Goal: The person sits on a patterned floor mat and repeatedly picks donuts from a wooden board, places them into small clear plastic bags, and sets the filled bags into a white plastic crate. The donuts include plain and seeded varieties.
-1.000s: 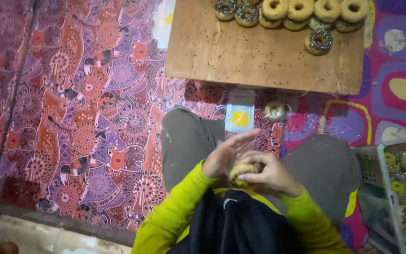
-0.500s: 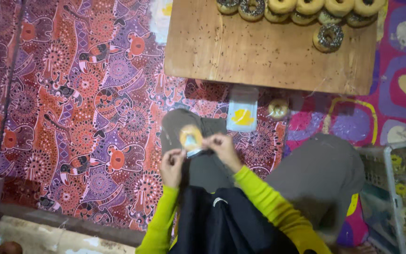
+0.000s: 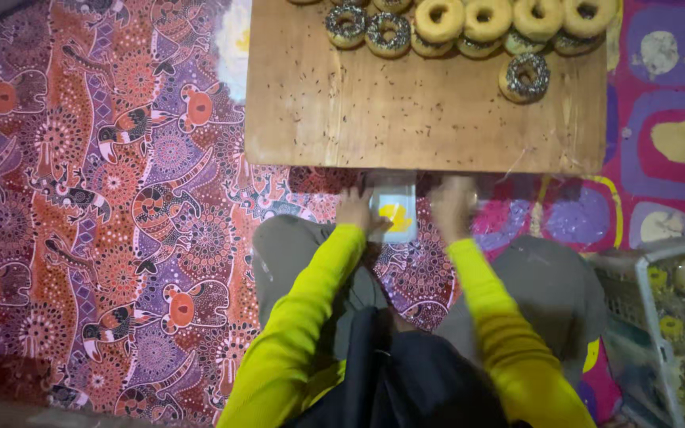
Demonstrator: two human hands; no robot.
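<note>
Patterned orange-purple floor mat (image 3: 105, 206) at left, wide bare stretch. Low wooden board (image 3: 406, 119) ahead, near edge just above hands; bare middle sprinkled with crumbs. Doughnuts (image 3: 469, 24), glazed and sprinkled, lined along far edge. Left hand (image 3: 354, 210) touching left edge of small clear packet with yellow print (image 3: 396, 214), lying on mat just below board edge; finger state cannot tell. Right hand (image 3: 453, 208) blurred beside packet's right edge, grip unclear. White crate (image 3: 636, 293) at far right, holding bagged doughnuts.
</note>
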